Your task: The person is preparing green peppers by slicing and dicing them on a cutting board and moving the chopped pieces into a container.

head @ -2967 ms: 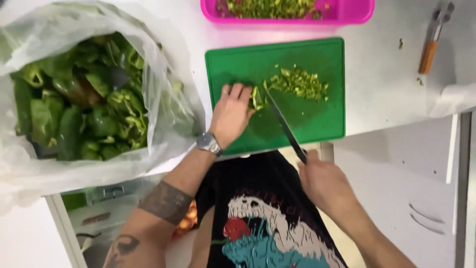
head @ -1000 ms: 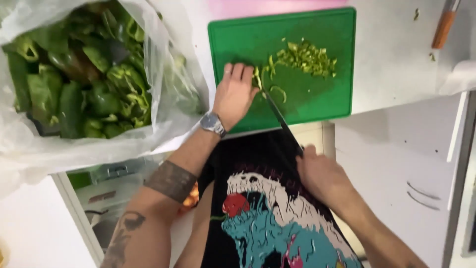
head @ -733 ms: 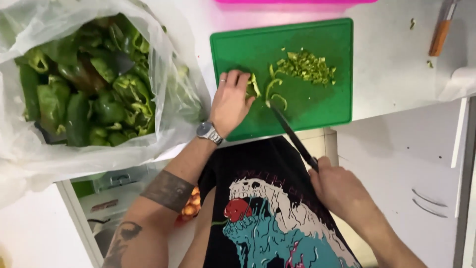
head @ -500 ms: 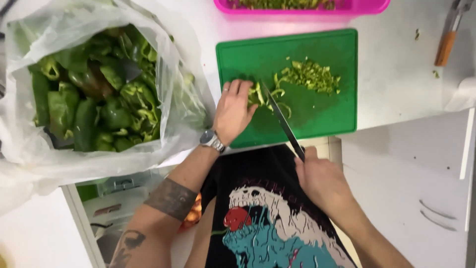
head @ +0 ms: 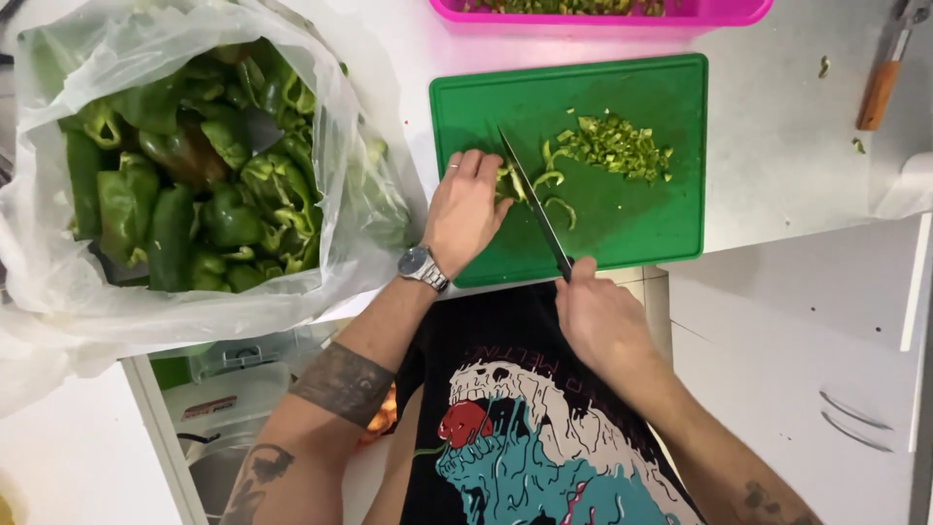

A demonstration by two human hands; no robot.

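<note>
A person sliced a green pepper point(head: 507, 182) at the near left of a green board point(head: 622, 214), the left hand point(head: 466, 209) pressed flat-fingered over the pepper, the right hand point(head: 598, 316) closed round the handle of a knife point(head: 535, 206) whose blade met it. Right of the blade on the board lay a small heap of cut pieces point(head: 612, 146). Left of the board, a plastic bag point(head: 194, 165) on the bench point(head: 787, 146) was full of whole peppers, suggesting most work remained; a pink tub point(head: 603, 10) beyond the board held chopped green.
</note>
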